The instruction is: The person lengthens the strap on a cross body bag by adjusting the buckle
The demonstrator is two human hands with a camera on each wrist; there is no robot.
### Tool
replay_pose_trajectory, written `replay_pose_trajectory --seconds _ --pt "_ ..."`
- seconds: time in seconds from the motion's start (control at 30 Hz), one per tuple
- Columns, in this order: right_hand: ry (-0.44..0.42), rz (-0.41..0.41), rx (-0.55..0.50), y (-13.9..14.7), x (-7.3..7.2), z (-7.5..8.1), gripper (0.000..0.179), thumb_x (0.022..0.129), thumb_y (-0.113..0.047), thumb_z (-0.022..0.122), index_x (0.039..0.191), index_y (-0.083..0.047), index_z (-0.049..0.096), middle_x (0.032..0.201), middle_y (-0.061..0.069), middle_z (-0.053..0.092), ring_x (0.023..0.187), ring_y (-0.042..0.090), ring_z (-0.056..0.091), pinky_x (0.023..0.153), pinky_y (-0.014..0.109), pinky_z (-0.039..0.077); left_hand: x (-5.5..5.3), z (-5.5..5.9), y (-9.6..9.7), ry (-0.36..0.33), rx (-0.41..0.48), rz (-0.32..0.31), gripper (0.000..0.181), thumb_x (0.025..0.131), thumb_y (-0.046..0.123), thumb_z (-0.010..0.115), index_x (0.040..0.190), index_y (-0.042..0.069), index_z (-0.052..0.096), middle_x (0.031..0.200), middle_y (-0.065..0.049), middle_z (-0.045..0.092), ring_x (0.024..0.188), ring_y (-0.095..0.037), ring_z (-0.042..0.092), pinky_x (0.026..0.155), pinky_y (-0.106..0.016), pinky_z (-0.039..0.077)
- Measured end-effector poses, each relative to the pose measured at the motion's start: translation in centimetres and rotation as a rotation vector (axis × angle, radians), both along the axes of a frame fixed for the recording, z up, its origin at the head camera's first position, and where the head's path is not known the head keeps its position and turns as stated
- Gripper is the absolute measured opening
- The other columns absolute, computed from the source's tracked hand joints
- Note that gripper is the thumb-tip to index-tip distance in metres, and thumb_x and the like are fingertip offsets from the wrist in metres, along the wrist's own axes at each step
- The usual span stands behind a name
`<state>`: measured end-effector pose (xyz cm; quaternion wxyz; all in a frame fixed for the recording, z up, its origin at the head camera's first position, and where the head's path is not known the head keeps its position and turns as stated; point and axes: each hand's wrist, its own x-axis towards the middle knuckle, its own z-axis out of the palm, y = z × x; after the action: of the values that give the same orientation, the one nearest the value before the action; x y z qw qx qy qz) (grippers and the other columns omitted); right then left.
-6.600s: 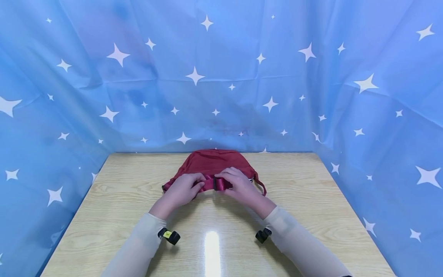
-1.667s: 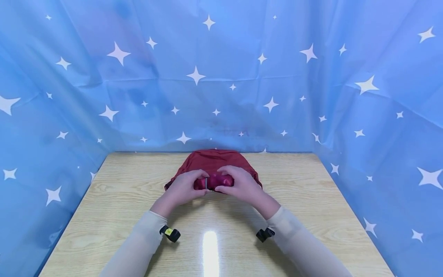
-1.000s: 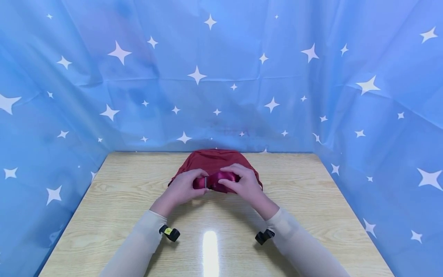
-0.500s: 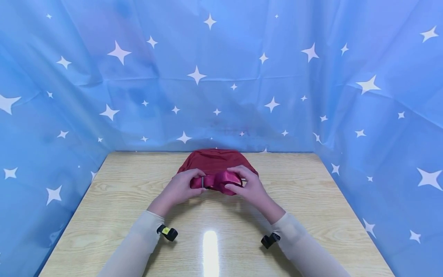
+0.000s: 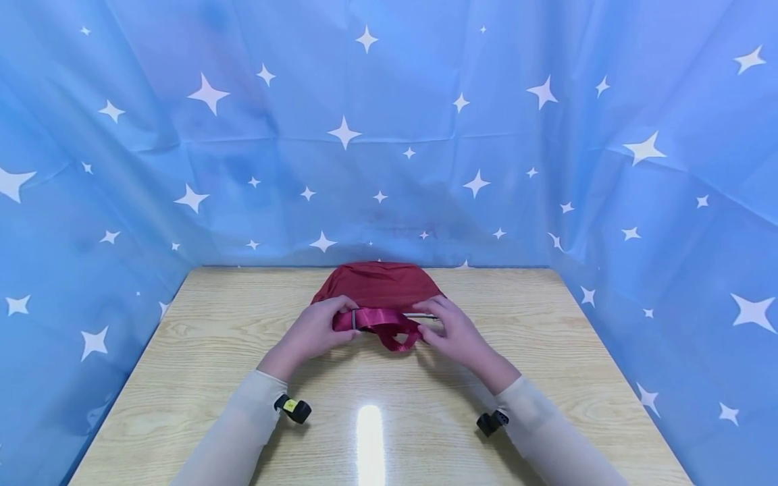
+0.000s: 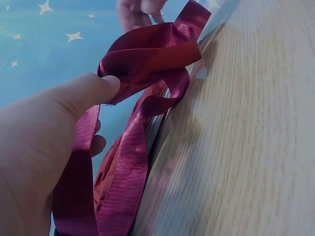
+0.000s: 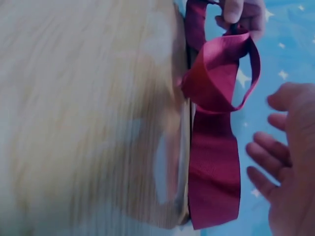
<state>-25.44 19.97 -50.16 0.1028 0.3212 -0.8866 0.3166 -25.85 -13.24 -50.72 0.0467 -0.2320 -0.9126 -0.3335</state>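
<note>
A dark red fabric bag (image 5: 378, 283) lies at the back middle of the table. My left hand (image 5: 313, 332) pinches its shiny maroon strap (image 5: 378, 317) between thumb and fingers, beside a narrow strap slider (image 5: 354, 319). In the left wrist view the thumb presses on the webbing (image 6: 123, 182), and a folded loop stands beyond it. My right hand (image 5: 456, 332) is at the bag's right side, by a light-coloured zipper (image 5: 419, 315). The right wrist view shows that hand's fingers (image 7: 270, 147) spread and apart from the strap loop (image 7: 214, 172).
The wood-grain table (image 5: 200, 378) extends to both sides and in front of the bag. A blue curtain (image 5: 389, 169) with white stars hangs behind and at the sides. Small black cameras (image 5: 293, 409) sit on both wrists.
My right hand has let go of the strap and moved right. The strap, bunched up earlier, has loosened into a hanging loop. My left hand keeps hold, shifted slightly left.
</note>
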Motion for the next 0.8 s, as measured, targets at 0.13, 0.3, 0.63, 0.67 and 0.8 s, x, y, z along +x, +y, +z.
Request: replay_pose_trajectory --seconds 0.13,0.3,0.63,0.67,0.8 --pt "0.02 -0.043 0.137 0.5 0.1 -0.7 0.039 0.092 -0.017 0.074 0.129 -0.015 0.065 0.115 0.004 0.064 0.101 0.02 0.065 0.085 0.041 0.056 0.1 0.1 0.1 -0.005 -0.003 0.003 0.042 0.081 0.04 0.086 0.115 0.035 0.063 0.098 0.018 0.062 0.084 -0.01 0.057 0.075 -0.033 0.048" --pt "0.028 -0.087 0.205 0.6 0.3 -1.1 0.035 0.089 -0.016 0.079 0.123 -0.017 0.07 0.111 0.0 0.068 0.09 0.017 0.067 0.081 0.04 0.056 0.2 0.2 0.1 -0.008 -0.001 0.005 0.041 0.081 0.039 0.086 0.114 0.035 0.063 0.094 0.017 0.061 0.083 -0.011 0.056 0.074 -0.033 0.047" --pt "0.119 -0.065 0.192 0.9 0.2 -1.4 0.035 0.086 -0.004 0.08 0.117 -0.019 0.077 0.104 0.0 0.076 0.093 0.018 0.071 0.08 0.039 0.057 0.0 -0.3 -0.1 -0.014 0.005 0.015 0.04 0.08 0.042 0.086 0.112 0.038 0.062 0.095 0.019 0.061 0.083 -0.011 0.057 0.073 -0.034 0.047" --pt "0.132 -0.058 0.196 1.0 0.2 -1.3 0.036 0.085 -0.003 0.08 0.117 -0.019 0.077 0.103 0.0 0.076 0.092 0.018 0.071 0.079 0.039 0.056 0.0 -0.3 -0.2 -0.014 0.005 0.014 0.04 0.08 0.043 0.086 0.112 0.038 0.062 0.095 0.019 0.061 0.082 -0.01 0.057 0.073 -0.033 0.047" --pt "0.199 -0.048 0.237 1.4 0.1 -1.4 0.037 0.082 0.0 0.081 0.115 -0.016 0.077 0.098 0.002 0.075 0.084 0.02 0.07 0.075 0.041 0.055 0.0 -0.1 -0.3 -0.035 0.0 0.009 0.04 0.08 0.043 0.085 0.112 0.04 0.061 0.095 0.018 0.061 0.082 -0.011 0.056 0.072 -0.033 0.047"
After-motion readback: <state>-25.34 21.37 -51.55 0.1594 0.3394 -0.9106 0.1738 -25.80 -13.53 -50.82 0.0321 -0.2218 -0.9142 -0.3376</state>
